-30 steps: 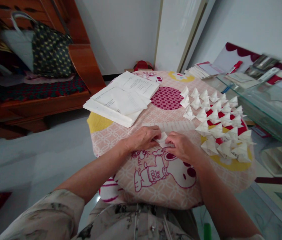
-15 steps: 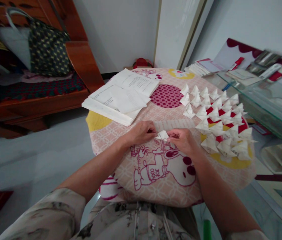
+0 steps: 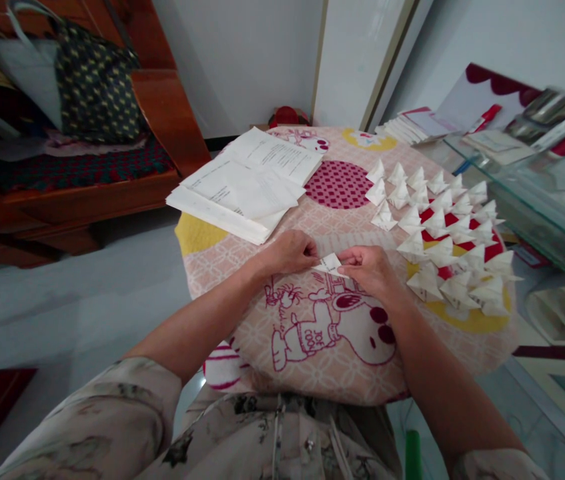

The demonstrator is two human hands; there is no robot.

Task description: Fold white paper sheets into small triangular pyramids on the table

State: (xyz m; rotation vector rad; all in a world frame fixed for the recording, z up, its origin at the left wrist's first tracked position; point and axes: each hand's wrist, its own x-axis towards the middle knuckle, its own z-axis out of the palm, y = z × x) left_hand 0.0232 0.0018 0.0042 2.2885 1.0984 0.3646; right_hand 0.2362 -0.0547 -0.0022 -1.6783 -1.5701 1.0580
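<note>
A small folded piece of printed paper (image 3: 329,265) is held between my two hands, just above the patterned tablecloth (image 3: 242,347). My left hand (image 3: 292,252) pinches its left end, fingers curled. On the right side, my right hand (image 3: 368,268) grips the paper between thumb and fingers. To the right of my hands stand several folded paper pieces (image 3: 425,283) with pointed tips, set out in rows. Beyond my left hand lies a stack of printed sheets (image 3: 242,183), with loose sheets on top.
A glass shelf (image 3: 522,193) with a red marker (image 3: 486,119) and other small items borders the table on the right. At the left is a wooden bench (image 3: 162,120) carrying a dark patterned bag (image 3: 97,83). A green object (image 3: 413,453) shows below the table.
The view has shifted slightly, so the table sits a little higher and further right. Both hands still hold the folded paper, with the right fingers further over its edge.
</note>
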